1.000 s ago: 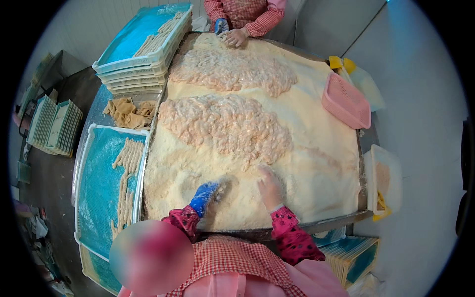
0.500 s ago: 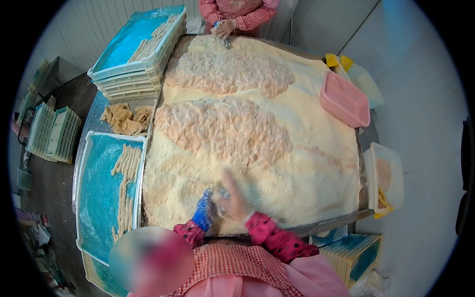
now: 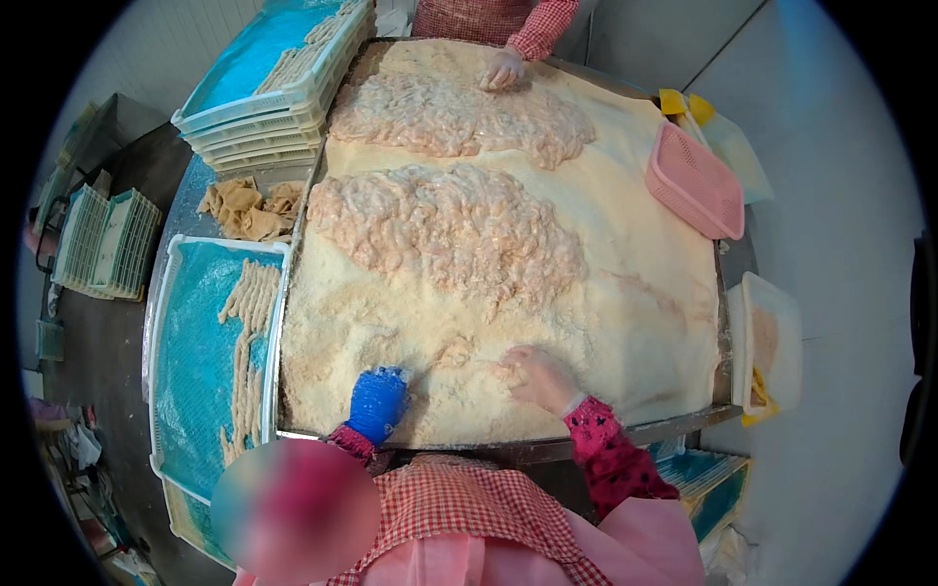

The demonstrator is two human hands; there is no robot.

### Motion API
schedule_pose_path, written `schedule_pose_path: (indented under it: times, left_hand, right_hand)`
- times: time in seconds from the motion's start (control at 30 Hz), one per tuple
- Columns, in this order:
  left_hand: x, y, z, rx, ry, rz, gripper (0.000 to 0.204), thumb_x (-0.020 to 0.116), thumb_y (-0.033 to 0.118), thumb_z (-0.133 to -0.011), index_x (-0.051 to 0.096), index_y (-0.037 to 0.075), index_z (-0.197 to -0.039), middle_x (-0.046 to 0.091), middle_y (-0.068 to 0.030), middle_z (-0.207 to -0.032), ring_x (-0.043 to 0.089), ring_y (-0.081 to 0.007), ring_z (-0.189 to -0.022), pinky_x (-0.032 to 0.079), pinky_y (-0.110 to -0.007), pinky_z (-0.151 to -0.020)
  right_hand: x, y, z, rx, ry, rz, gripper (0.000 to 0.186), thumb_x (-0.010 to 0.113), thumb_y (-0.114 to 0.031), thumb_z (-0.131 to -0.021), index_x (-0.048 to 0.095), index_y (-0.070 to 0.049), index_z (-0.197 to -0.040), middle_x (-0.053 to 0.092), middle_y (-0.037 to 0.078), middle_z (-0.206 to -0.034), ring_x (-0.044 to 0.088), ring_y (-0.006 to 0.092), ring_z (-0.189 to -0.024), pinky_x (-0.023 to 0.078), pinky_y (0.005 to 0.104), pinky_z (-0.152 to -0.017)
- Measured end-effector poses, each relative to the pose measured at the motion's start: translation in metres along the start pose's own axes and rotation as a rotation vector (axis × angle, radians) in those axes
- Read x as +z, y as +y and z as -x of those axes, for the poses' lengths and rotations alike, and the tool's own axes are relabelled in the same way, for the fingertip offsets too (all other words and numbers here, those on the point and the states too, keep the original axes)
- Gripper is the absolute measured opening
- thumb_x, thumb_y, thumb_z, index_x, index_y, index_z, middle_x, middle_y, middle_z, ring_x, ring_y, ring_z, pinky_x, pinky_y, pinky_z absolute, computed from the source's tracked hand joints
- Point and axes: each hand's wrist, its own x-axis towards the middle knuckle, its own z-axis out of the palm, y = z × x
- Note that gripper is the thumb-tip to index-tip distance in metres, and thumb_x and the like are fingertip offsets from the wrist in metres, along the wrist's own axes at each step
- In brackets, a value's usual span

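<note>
My left hand [image 3: 379, 402], in a blue glove with crumb-coated fingertips, rests closed on the pale crumbs [image 3: 322, 366] near the table's front edge. Whatever lies under its curled fingers is hidden. To its right, my right hand [image 3: 540, 379], in a thin clear glove, reaches over the crumbs with bent fingers and the thumb apart. Between the hands, a small crumb-covered piece of raw meat [image 3: 452, 352] lies closest to the right fingertips. Farther back spreads a large heap of wet, pinkish raw meat strips [image 3: 449, 230].
Another meat heap [image 3: 459, 117] lies beyond, where a co-worker's gloved hand [image 3: 502, 70] touches it. At left are a blue-lined tray [image 3: 195, 342] with coated strips, brown cloths [image 3: 249, 208] and stacked trays [image 3: 254, 122]. A pink basket [image 3: 694, 181] and white tub [image 3: 767, 342] sit right.
My hands, close together and blurred before, have moved apart, left hand leftward and right hand rightward, both onto the crumbs. The co-worker's hand has gone from the far edge to the back heap.
</note>
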Motion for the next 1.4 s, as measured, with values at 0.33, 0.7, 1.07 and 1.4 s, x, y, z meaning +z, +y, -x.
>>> schedule_pose_path:
  times: [0.33,0.7,1.07,1.4]
  left_hand:
    - [0.003,-0.011,0.000,0.073,0.042,-0.083,0.039,0.059,0.029,-0.073,0.057,0.011,-0.107,0.059,-0.0107,-0.100,0.056,-0.0293,-0.089,0.044,-0.040,-0.074]
    - [0.026,0.007,0.005,-0.194,0.141,1.949,0.030,0.049,0.029,-0.090,0.054,0.004,-0.107,0.060,-0.0063,-0.093,0.057,-0.0157,-0.077,0.047,-0.028,-0.064]
    - [-0.050,-0.037,0.029,-0.007,0.792,2.362,0.046,0.043,0.041,-0.091,0.035,0.018,-0.130,0.048,-0.0042,-0.119,0.051,-0.0150,-0.087,0.045,-0.048,-0.080]
    - [0.036,-0.292,0.155,-0.609,0.804,1.258,0.042,0.036,0.019,-0.094,0.031,0.003,-0.133,0.041,-0.0141,-0.127,0.042,-0.0251,-0.117,0.036,-0.034,-0.097]
  right_hand:
    - [0.051,-0.015,-0.064,-0.124,0.160,0.120,0.029,0.059,-0.017,-0.076,0.057,-0.007,-0.103,0.056,0.009,-0.107,0.053,0.0259,-0.098,0.041,0.0379,-0.085]
    - [0.042,0.002,-0.006,0.258,0.118,-0.281,0.025,0.060,-0.007,-0.073,0.060,-0.005,-0.098,0.057,0.012,-0.102,0.053,0.0277,-0.095,0.043,0.0370,-0.082]
    - [0.057,-0.018,-0.053,-0.178,0.163,0.038,0.033,0.058,0.001,-0.067,0.062,-0.009,-0.098,0.060,0.009,-0.095,0.054,0.0291,-0.093,0.044,0.0378,-0.081]
    - [0.073,-0.014,-0.062,-0.007,0.266,-0.232,0.036,0.054,0.007,-0.069,0.058,-0.006,-0.102,0.059,0.013,-0.101,0.058,0.0273,-0.088,0.047,0.0323,-0.073]
